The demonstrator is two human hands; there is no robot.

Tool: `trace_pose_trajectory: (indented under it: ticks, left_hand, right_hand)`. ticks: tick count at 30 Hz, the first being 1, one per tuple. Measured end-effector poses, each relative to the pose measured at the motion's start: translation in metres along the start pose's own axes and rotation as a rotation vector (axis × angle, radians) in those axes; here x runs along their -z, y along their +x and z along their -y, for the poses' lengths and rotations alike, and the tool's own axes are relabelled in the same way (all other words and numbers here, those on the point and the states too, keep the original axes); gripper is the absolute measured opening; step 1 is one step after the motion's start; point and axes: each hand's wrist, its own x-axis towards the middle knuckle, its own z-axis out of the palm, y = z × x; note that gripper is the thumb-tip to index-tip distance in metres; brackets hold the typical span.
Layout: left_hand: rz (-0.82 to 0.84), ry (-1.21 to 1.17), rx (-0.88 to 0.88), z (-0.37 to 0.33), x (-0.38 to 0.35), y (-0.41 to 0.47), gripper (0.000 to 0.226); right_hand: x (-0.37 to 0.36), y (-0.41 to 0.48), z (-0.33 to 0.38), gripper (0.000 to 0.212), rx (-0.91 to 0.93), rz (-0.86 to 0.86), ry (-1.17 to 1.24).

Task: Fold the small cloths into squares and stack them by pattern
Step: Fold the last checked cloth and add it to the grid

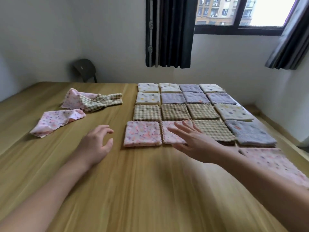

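Table [150, 190], wood, viewed from the head camera.

Grid [202, 113] of folded squares, four by four, squares just beside one another.
- Far row: three white dotted [148, 87], one purple [190, 88].
- Second row: one white dotted, three purple.
- Third row: three check [174, 112], one white dotted at the right end.
- Near row: pink square [142, 133] at the grid's near-left corner, second pink [170, 137] next to it, then a check and a purple.

Unfolded cloths:
- Loose pink cloth [56, 120], crumpled, well left of the grid.
- Heap [93, 100] of one pink and one check cloth, left of the grid and farther back.
- Flat pink cloth [274, 163] just nearer than the grid's near-right corner, partly behind the right forearm.

Hands:
- Right hand [192, 139]: fingers straight and spread, over the second pink, covering its right part. Cannot tell whether it touches; the hand is blurred.
- Left hand [95, 144]: just left of the grid's near-left corner, fingers loosely curled, thumb apart from the index, holding nothing.

Beyond the grid: chair [85, 69] at the wall, dark curtain [168, 32], window [240, 12].
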Motion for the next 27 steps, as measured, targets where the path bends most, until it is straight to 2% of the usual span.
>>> trace_pose_trajectory:
  ticks: [3,6,10,15,18,20,23,27]
  left_hand:
    - [-0.08,0.03,0.085,0.032,0.003,0.03,0.024]
    - [-0.143,0.069,0.142,0.065,0.003,0.06,0.024]
    - [-0.163,0.133,0.208,0.096,0.001,0.099,0.029]
    - [-0.234,0.254,0.23,0.124,0.0,0.145,0.04]
    - [-0.206,0.366,0.185,0.142,-0.004,0.171,0.04]
    - [-0.235,0.404,0.133,0.151,-0.009,0.183,0.025]
    - [-0.407,0.345,0.049,0.155,-0.014,0.192,0.012]
    - [-0.626,0.184,-0.095,0.138,-0.002,0.2,0.018]
  right_hand:
    - [-0.006,0.066,0.047,0.059,0.155,0.015,0.024]
    - [-0.013,0.136,0.088,0.056,0.24,0.0,0.042]
    - [-0.023,0.223,0.127,0.053,0.245,-0.07,0.119]
    - [-0.037,0.306,0.134,0.051,0.168,-0.126,0.12]
    - [-0.043,0.338,0.131,0.052,0.147,-0.159,0.109]
    - [-0.046,0.357,0.13,0.054,0.14,-0.175,0.102]
    - [-0.049,0.373,0.128,0.05,0.128,-0.214,0.09]
    - [-0.044,0.375,0.128,0.032,0.146,-0.365,0.198]
